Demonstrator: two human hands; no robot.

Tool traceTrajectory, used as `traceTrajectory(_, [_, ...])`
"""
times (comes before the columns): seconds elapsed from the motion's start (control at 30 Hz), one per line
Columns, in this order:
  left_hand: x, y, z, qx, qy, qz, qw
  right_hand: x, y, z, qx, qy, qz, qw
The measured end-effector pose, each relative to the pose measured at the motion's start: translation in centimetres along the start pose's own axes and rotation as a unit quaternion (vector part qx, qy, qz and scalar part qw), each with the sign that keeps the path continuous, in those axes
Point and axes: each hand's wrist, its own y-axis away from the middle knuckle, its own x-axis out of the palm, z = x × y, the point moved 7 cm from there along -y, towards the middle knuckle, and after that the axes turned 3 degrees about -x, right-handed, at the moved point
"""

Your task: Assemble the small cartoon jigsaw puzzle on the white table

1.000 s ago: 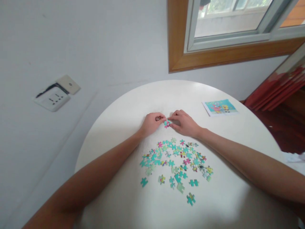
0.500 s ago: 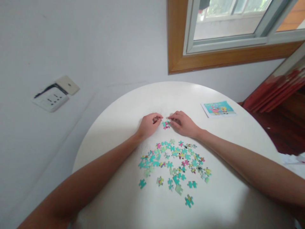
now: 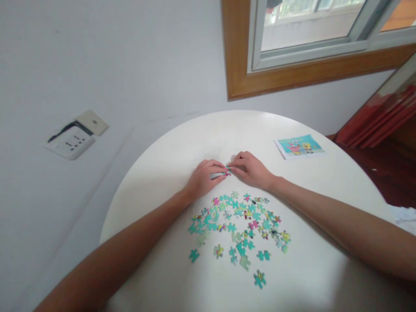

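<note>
Between my fingertips, near the far part of the round table, is a small pink and teal cluster of jigsaw puzzle pieces [image 3: 228, 173], partly hidden by my fingers. My left hand [image 3: 205, 177] grips its left side, thumb below and fingers above. From the right, my right hand [image 3: 249, 170] pinches the cluster's edge with thumb and index finger. Closer to me lie many loose jigsaw pieces [image 3: 232, 226], mostly teal, some pink, yellow or pale green. One loose piece [image 3: 259, 279] lies nearest to me, apart from the others.
A picture card [image 3: 300, 146] with cartoon figures lies at the right on the white round table [image 3: 146, 173]. Behind the table are a wall with a socket [image 3: 70, 142] and a wood-framed window [image 3: 238, 82]. A red curtain [image 3: 373, 115] hangs at the far right.
My left hand has moved right and slightly towards me, closing its fingers onto the pink and teal pieces. My right hand has barely moved. The view has shifted slightly.
</note>
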Motion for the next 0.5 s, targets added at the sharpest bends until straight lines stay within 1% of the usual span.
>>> traceTrajectory(0.07, [0.0,-0.1,0.0,0.001,0.002,-0.004,1.0,0.1,0.0,0.6,-0.018,0.011,0.019,1.0])
traceTrajectory(0.17, [0.0,-0.2,-0.1,0.001,0.002,-0.007,1.0,0.0,0.0,1.0,-0.016,0.023,0.022,0.999])
traceTrajectory(0.3, [-0.1,-0.3,-0.3,0.001,0.014,-0.01,1.0,-0.2,0.1,0.3,0.01,0.001,-0.012,1.0])
traceTrajectory(0.43, [-0.5,-0.3,0.3,-0.038,0.052,-0.021,0.998,-0.5,0.3,-1.0,0.056,-0.008,-0.055,0.997])
traceTrajectory(0.5, [-0.7,-0.2,0.6,-0.051,0.054,-0.023,0.997,-0.5,0.4,-1.1,0.058,-0.008,-0.059,0.997])
